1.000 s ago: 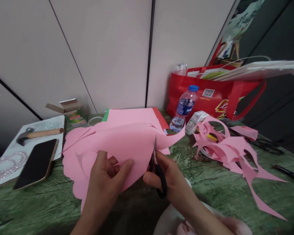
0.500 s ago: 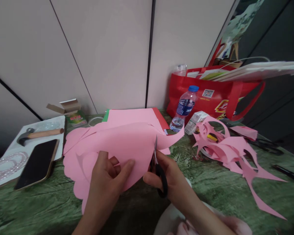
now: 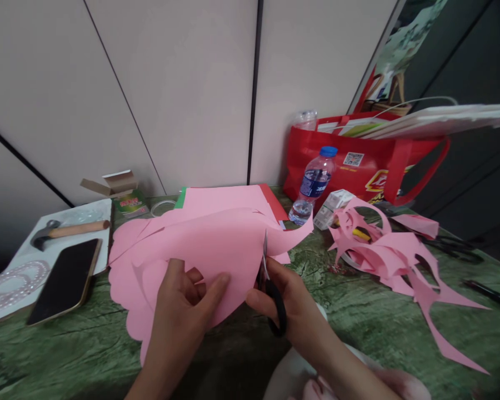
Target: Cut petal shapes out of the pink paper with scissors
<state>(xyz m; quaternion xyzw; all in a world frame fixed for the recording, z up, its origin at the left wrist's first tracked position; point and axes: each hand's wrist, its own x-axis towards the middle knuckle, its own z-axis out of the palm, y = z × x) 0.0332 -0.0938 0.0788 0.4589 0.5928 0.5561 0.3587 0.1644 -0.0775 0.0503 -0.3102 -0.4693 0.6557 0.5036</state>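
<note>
My left hand (image 3: 187,300) pinches a large sheet of pink paper (image 3: 229,244) between thumb and fingers, holding it up above the table. In my right hand (image 3: 289,300) are black-handled scissors (image 3: 278,308), their blades upright at the sheet's right side. A curved strip of pink paper (image 3: 294,238) juts out to the right of the blades. Left of and beneath the held sheet lie scalloped pink paper pieces (image 3: 123,272). Part of the lower blade and the fingertips behind the paper are hidden.
Pink paper scraps (image 3: 394,253) are heaped at right, near a second pair of scissors (image 3: 454,247) and a pen (image 3: 489,293). A water bottle (image 3: 314,186) stands before a red bag (image 3: 366,161). At left lie a phone (image 3: 64,280) and a hammer (image 3: 73,229). Behind is stacked coloured paper (image 3: 229,195).
Almost nothing differs. The scissors and my right hand have shifted very slightly; my left hand keeps its grip on the pink paper.
</note>
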